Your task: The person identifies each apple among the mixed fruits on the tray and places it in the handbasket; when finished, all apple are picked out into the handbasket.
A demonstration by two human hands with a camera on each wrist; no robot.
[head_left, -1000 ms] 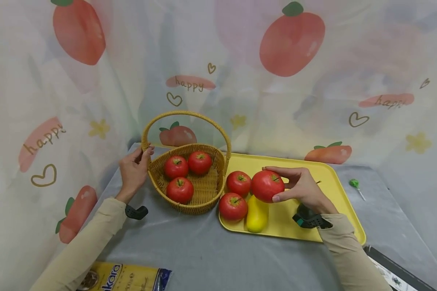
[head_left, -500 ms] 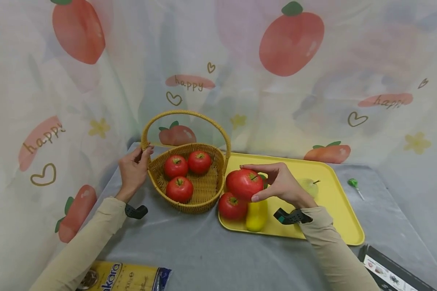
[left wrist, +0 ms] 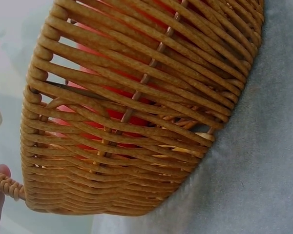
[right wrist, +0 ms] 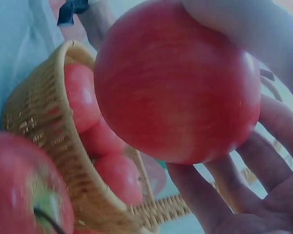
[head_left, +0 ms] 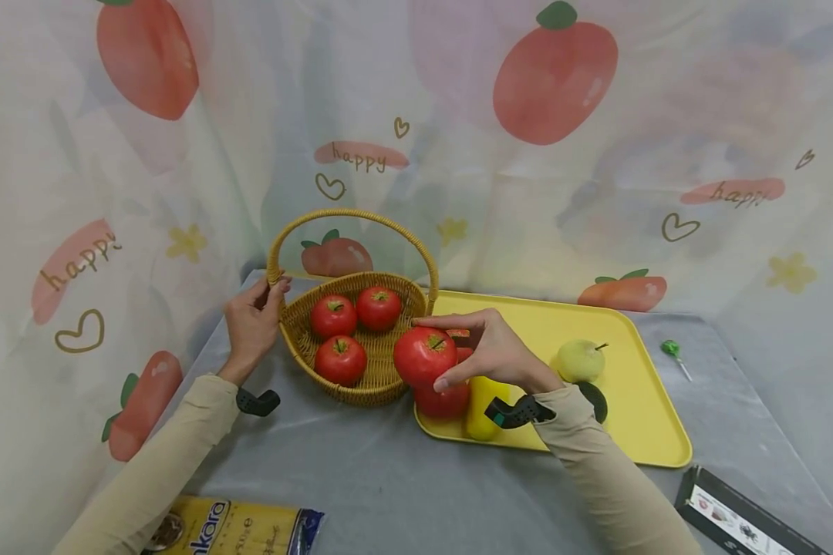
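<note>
My left hand (head_left: 253, 324) grips the base of the arched handle of a wicker basket (head_left: 295, 343), at its left side. Three red apples (head_left: 341, 361) lie inside the basket. Between thumb and fingers, my right hand (head_left: 493, 351) holds another red apple (head_left: 425, 357) at the basket's right rim, above the tray's left end. In the right wrist view the held apple (right wrist: 178, 83) fills the middle, with the basket (right wrist: 75, 180) behind it. Under the right hand, another apple (head_left: 442, 401) and a long yellow fruit (head_left: 484, 408) lie on the yellow tray (head_left: 639, 432); a further apple is mostly hidden.
On the tray's right part are a pale green pear (head_left: 579, 361) and a dark green round thing (head_left: 593, 401) partly behind the sleeve. A green lollipop (head_left: 673, 351) lies right of the tray. A black box (head_left: 743, 516) and a yellow packet (head_left: 236, 528) lie near the front.
My right hand has carried the apple leftward from over the tray to the basket's right rim. The pear has come into view. My left hand stays on the handle.
</note>
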